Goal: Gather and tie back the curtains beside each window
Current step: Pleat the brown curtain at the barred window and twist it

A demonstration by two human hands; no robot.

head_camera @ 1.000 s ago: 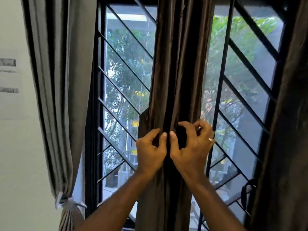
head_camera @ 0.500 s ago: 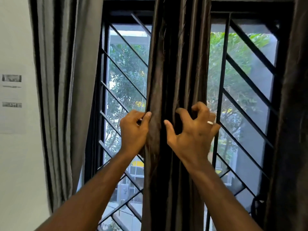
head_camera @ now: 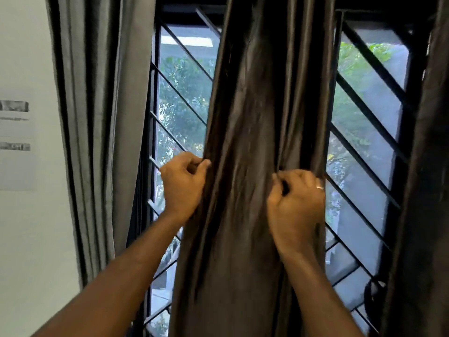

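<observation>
Between the two barred window [head_camera: 184, 98] panes hangs the dark brown curtain [head_camera: 262, 117], both forearms raised to it from below. Left hand [head_camera: 183, 183] pinches the curtain's left edge, thumb against curled fingers. Right hand [head_camera: 295, 200], ring [head_camera: 319, 187] on one finger, is fisted round folds near the right edge. Grey curtain [head_camera: 97, 117] hangs at the window's left side, by the wall

Place: a room in a home, probably.
Shown by: long curtains [head_camera: 262, 142] hung at a barred window [head_camera: 364, 132], a plain white wall [head_camera: 26, 239], trees seen outside.
</observation>
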